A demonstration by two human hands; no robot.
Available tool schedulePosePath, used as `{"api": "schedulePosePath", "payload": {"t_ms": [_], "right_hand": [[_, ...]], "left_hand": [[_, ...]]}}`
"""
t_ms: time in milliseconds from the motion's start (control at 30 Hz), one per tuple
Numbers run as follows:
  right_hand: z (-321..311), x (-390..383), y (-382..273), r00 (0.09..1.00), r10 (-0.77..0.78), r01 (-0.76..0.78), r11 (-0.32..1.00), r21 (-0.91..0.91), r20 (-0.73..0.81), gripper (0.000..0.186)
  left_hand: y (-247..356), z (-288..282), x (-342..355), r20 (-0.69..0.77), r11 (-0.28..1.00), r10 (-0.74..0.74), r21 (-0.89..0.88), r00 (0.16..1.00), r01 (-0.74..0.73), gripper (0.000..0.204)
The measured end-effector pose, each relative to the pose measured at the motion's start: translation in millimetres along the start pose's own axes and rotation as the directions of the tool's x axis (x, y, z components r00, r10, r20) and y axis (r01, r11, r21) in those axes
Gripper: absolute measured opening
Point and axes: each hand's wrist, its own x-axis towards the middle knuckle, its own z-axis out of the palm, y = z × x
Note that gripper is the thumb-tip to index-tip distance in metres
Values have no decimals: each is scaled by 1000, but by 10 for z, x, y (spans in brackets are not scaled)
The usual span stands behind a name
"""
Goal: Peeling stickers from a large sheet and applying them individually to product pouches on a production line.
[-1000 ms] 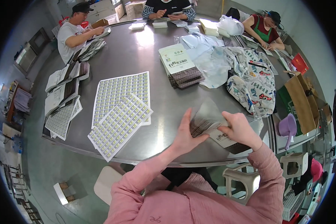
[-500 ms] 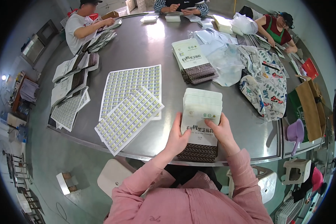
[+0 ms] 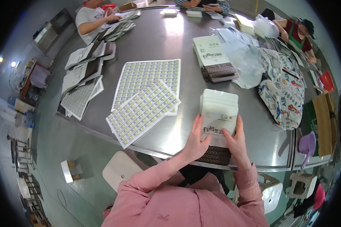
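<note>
At the table's near edge lies a stack of flat white pouches with dark patterned lower bands (image 3: 219, 104), its top edges slightly stepped. My left hand (image 3: 195, 140) grips the stack's left side, thumb toward the front face. My right hand (image 3: 236, 142) grips the right side, thumb on the printed face. To the left, two overlapping sheets of small labels (image 3: 142, 111) lie on the steel table (image 3: 166, 140). Beyond my hands is another pile of similar pouches (image 3: 212, 53).
Fanned pouch piles (image 3: 79, 75) line the left edge. A printed fabric bag (image 3: 282, 96), plastic bags (image 3: 246, 68), a brown paper bag (image 3: 324, 125) and a purple dipper (image 3: 307, 145) occupy the right. Co-workers (image 3: 89, 24) sit around the far sides. Plastic stools (image 3: 117, 168) stand below.
A second ago the stack was bent up and fanned in my hands; now it lies flat, held from both sides. The view has shifted, moving the table rightward and upward in the picture.
</note>
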Motion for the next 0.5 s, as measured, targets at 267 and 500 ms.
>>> {"api": "schedulePosePath", "payload": {"t_ms": [267, 500], "right_hand": [[-74, 142, -696, 957, -287, 269, 815, -512, 45, 70], [939, 1016, -964, 766, -315, 603, 653, -458, 560, 69]], "left_hand": [[-55, -1612, -211, -483, 802, 299, 595, 823, 58, 74], [-637, -3151, -548, -655, 693, 44, 563, 754, 449, 85]]}}
